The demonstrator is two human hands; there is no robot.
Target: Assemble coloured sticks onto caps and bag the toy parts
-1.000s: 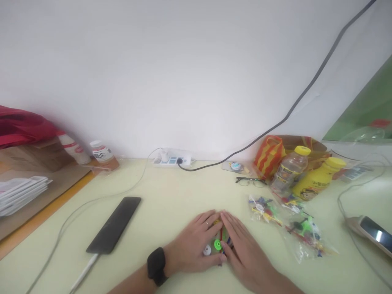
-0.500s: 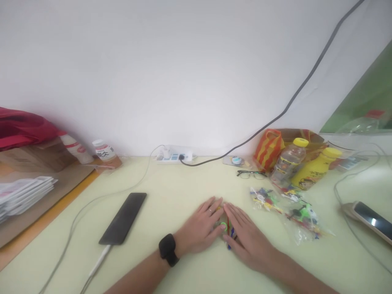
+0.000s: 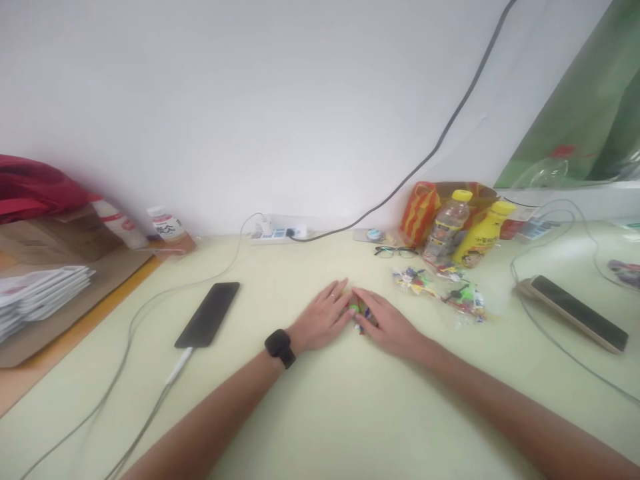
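Observation:
My left hand (image 3: pixel 324 317) lies flat on the pale table (image 3: pixel 320 407), fingers stretched forward, with a ring on one finger and a black watch (image 3: pixel 280 347) at the wrist. Facing it is my right hand (image 3: pixel 393 325), also flat, its fingertips close to the left ones. Between the two palms sits a small clump of colourful plastic pieces (image 3: pixel 361 313), green, red and blue, partly covered by the fingers. Their exact kind is hidden and blurred. Bagged colourful plastic toy pieces (image 3: pixel 463 297) lie to the right of my right hand.
A charging phone (image 3: pixel 209 315) lies to the left, another phone (image 3: pixel 579 312) to the right. Glasses (image 3: pixel 396 252), a clear bottle (image 3: pixel 447 227) and a yellow bottle (image 3: pixel 484 235) stand or lie behind. A power strip (image 3: pixel 279 235) rests against the wall, with cables across the table.
Both hands and the pieces between them sit higher in the picture, farther from me, and the forearms show more. The whole view has shifted, so the camera has moved too.

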